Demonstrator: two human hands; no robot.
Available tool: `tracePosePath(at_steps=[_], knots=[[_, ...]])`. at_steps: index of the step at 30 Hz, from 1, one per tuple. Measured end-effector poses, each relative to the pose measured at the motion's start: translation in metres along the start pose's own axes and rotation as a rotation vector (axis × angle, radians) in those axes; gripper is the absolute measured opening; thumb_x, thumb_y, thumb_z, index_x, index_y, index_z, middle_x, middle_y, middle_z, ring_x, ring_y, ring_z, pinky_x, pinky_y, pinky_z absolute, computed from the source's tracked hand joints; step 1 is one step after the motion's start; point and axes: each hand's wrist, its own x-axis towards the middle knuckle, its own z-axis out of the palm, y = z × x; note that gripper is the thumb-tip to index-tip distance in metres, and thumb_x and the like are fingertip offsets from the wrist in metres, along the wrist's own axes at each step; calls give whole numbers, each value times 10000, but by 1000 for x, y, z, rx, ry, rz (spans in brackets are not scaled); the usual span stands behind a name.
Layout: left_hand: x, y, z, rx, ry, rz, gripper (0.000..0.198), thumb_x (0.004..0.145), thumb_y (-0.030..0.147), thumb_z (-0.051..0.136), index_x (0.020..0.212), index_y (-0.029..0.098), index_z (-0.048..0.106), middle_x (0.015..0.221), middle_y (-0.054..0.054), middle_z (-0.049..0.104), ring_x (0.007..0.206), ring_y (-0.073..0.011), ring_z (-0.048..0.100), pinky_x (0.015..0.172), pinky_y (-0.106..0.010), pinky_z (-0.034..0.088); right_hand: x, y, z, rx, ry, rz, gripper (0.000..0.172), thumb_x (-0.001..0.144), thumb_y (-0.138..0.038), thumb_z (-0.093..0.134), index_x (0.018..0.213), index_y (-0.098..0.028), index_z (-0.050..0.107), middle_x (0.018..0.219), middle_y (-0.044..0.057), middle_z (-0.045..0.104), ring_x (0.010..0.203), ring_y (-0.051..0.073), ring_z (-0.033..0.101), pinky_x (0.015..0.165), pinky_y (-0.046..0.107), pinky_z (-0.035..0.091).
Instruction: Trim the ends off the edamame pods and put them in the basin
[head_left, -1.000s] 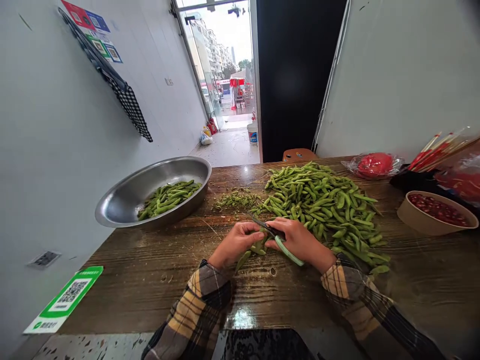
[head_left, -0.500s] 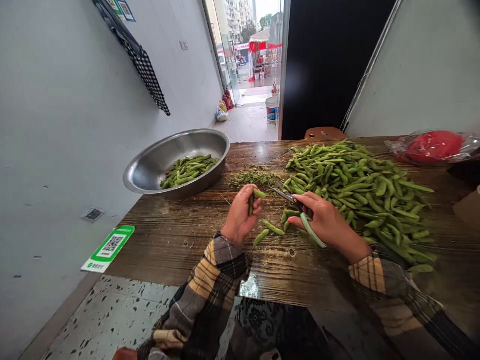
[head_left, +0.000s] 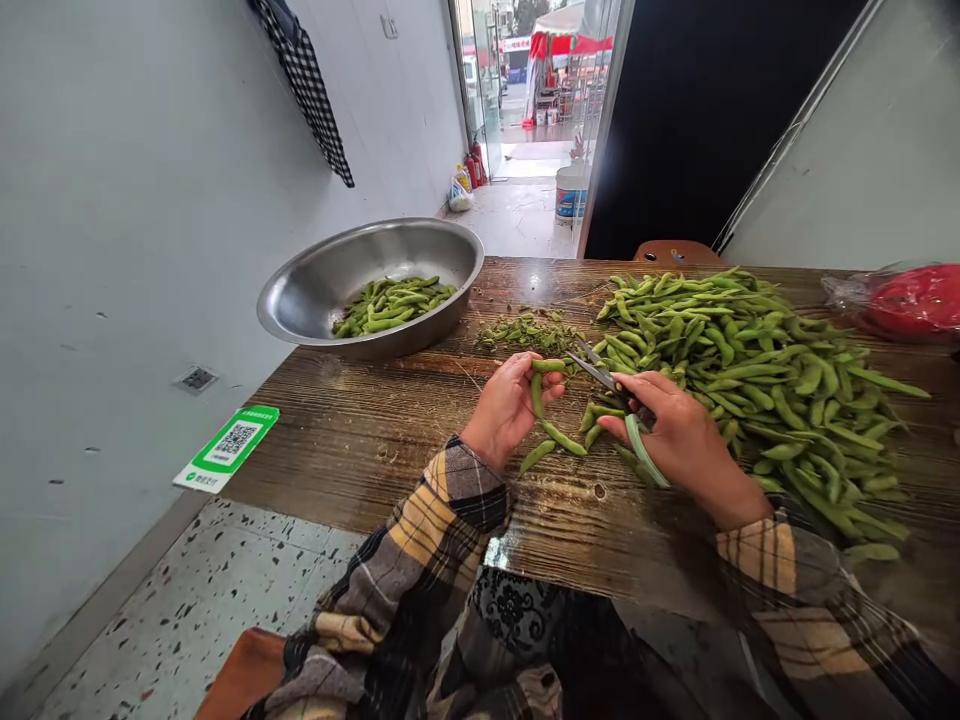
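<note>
Left hand (head_left: 504, 412): fingers curled around at least two green pods, raised above the worktop (head_left: 337, 430).
Upper pod (head_left: 549, 366): in that hand's fingers, long axis nearly level — free end aimed rightward at the blades.
Scissors (head_left: 594, 371): blades parted, slanting up and left, tips just beside that free end; from where I stand, I can't tell whether they touch.
Right hand (head_left: 684, 438): wrapped around the pale-green handles, right of the pods.
Loose pods (head_left: 564, 439): below the left hand — the nearer one.
Heap of pods (head_left: 757, 370): right hand nearer.
</note>
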Motion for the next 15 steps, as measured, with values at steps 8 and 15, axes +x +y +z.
tracePosePath(at_steps=[8,15], knots=[[2,-9,7,-73,-11,56,149,934,167,408,829,150,511,846,-86,676,760,-166,674,845,-407,533,1,-13,11,69,80,-10,370,852,-404,629,1157,-201,577,970,89,661,834,243,638,732,380,526],[-6,-20,20,-57,-33,53,134,906,141,416,819,152,518,904,-95,686,844,-188,687,790,-350,551,6,-38,29,167,56,-90,297,866,-282,594,1146,-224,512,1058,101,633,981,260,626,834,409,523]])
